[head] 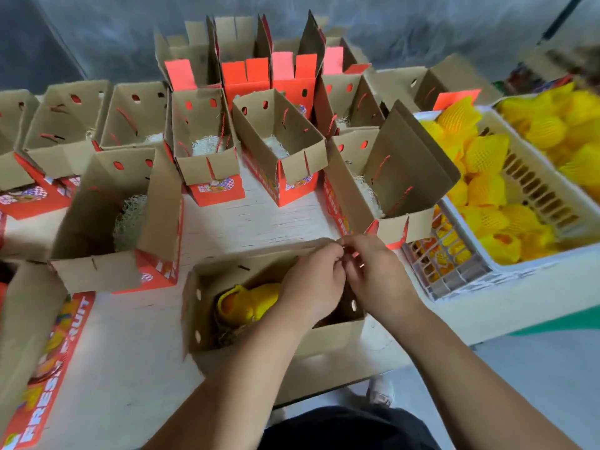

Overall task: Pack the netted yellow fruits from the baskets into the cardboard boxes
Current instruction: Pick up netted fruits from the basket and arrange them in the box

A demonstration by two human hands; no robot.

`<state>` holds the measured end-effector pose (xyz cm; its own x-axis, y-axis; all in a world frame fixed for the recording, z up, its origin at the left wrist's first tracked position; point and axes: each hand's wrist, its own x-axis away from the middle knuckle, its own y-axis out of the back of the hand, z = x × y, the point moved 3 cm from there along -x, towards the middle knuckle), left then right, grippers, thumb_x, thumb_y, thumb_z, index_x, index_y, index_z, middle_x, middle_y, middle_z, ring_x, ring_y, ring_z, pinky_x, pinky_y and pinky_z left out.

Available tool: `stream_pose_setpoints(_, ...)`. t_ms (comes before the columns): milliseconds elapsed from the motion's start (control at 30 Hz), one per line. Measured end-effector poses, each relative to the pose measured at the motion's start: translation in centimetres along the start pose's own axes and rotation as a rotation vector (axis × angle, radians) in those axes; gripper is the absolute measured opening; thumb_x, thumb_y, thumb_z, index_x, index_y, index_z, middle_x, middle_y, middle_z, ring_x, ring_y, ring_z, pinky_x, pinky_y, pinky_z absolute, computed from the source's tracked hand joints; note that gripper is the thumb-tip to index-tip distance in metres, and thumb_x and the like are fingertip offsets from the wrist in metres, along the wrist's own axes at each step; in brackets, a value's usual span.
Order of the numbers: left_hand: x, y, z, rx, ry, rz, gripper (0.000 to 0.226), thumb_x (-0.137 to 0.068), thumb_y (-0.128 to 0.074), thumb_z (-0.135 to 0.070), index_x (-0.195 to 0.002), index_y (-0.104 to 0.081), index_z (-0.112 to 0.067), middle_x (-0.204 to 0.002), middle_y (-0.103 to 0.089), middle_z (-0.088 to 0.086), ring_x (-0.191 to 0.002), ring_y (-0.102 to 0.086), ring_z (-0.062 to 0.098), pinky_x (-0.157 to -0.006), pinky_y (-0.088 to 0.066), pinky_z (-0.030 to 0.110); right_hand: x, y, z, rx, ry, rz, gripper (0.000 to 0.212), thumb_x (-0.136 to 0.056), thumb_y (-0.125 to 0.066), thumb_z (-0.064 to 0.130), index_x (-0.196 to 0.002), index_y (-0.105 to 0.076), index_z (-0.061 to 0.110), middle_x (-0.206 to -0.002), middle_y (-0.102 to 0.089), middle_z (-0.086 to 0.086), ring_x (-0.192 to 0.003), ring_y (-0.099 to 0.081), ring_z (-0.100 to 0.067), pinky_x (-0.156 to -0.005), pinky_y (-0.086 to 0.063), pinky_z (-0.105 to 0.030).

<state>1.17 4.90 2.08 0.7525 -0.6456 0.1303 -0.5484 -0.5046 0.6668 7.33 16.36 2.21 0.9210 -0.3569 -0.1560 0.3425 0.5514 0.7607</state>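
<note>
Hands, left hand (313,280) and right hand (378,271), pinch something small, blurred, over the nearest box (207,323), half-hiding its netted fruit (246,302).

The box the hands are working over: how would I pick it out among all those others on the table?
Start at the white table and find its near edge. The cardboard box there lies under both hands, the left hand and the right hand, fingers meeting at its far rim. Unlike the neighbours, which show only pale shredded padding, it already holds a netted yellow fruit.
</note>
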Motion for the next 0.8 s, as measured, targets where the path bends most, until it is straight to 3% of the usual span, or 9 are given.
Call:
stream_pose_setpoints(67, -1.5, -1.7, -2.5, 0.057, -0.045, 0.012, 0.014, -0.101, -0.047, -0.015, -0.092, -0.057, -0.019, -0.092, -0.065, 0.002, -0.093, -0.061, 0.031, -0.081, -0.052, 0.048, -0.1, 2.5, -2.1, -0.024, -0.021, -0.081, 0.028, -0.09, -0.062, 0.001, -0.113, -0.069, 0.015, -0.105, -0.065, -0.006, -0.092, -0.063, -0.023, -0.076, -0.052, -0.038)
stream_pose_setpoints(200, -5.2, -6.5, -7.9, 0.096, -0.142, 0.039, 0.02, -0.099, -0.047, -0.012, -0.089, -0.055, -0.028, -0.086, -0.061, -0.002, -0.09, -0.06, 0.031, -0.08, -0.052, 0.049, 0.0, 7.8, -7.7, -0.077, -0.056, -0.221, 0.022, -0.096, -0.062, 0.004, -0.113, -0.069, 0.016, -0.103, -0.063, 0.002, -0.09, -0.062, -0.016, -0.077, -0.048, -0.026)
stream_pose_setpoints(433, -12.9, -16.9, -18.2, 0.111, -0.319, 0.039, 0.025, -0.098, -0.05, -0.009, -0.105, -0.071, -0.02, -0.097, -0.071, 0.002, -0.091, -0.064, 0.025, -0.077, -0.051, 0.042, -0.7, 18.2, -20.2, -0.156, -0.205, -0.289, 0.018, -0.098, -0.063, 0.01, -0.115, -0.069, 0.015, -0.11, -0.069, -0.002, -0.089, -0.067, -0.021, -0.076, -0.052, -0.033)
stream_pose_setpoints(533, -17.1, -20.1, -19.8, -0.16, -0.356, 0.03, 0.02, -0.1, -0.055, -0.019, -0.109, -0.073, -0.018, -0.107, -0.074, 0.004, -0.103, -0.067, 0.028, -0.083, -0.051, 0.042, -2.4, 20.6, -26.0, -0.101, -0.298, -0.154, 0.03, -0.094, -0.063, 0.011, -0.123, -0.066, 0.017, -0.113, -0.068, -0.003, -0.091, -0.066, -0.023, -0.076, -0.049, -0.034)
stream_pose_setpoints(633, -19.9, -21.7, -19.5, -0.688, -0.308, 0.037, 0.02, -0.099, -0.051, -0.028, -0.101, -0.069, -0.021, -0.102, -0.072, 0.003, -0.101, -0.066, 0.028, -0.085, -0.046, 0.038, -5.4, 20.8, -29.9, 0.059, -0.288, 0.112, 0.046, -0.092, -0.065, 0.014, -0.137, -0.057, 0.019, -0.131, -0.06, -0.009, -0.116, -0.06, -0.032, -0.091, -0.049, -0.038)
stream_pose_setpoints(733, -20.1, -22.4, -19.4, -0.798, -0.317, -0.003, 0.017, -0.087, -0.062, -0.04, -0.084, -0.067, -0.024, -0.084, -0.069, -0.003, -0.087, -0.064, 0.025, -0.081, -0.042, 0.04, -9.3, 18.5, -31.3, 0.358, -0.087, 0.424, 0.074, -0.089, -0.074, 0.032, -0.153, -0.038, 0.026, -0.149, -0.046, -0.007, -0.132, -0.047, -0.039, -0.103, -0.046, -0.048)
stream_pose_setpoints(800, -20.3, -22.8, -19.2, -0.796, -0.287, -0.024, 0.017, -0.082, -0.067, -0.043, -0.085, -0.066, -0.026, -0.083, -0.068, -0.006, -0.086, -0.062, 0.023, -0.084, -0.042, 0.041, -11.1, 16.5, -31.7, 0.484, 0.065, 0.574, 0.085, -0.085, -0.078, 0.04, -0.156, -0.031, 0.028, -0.153, -0.04, -0.003, -0.136, -0.042, -0.038, -0.108, -0.043, -0.049)
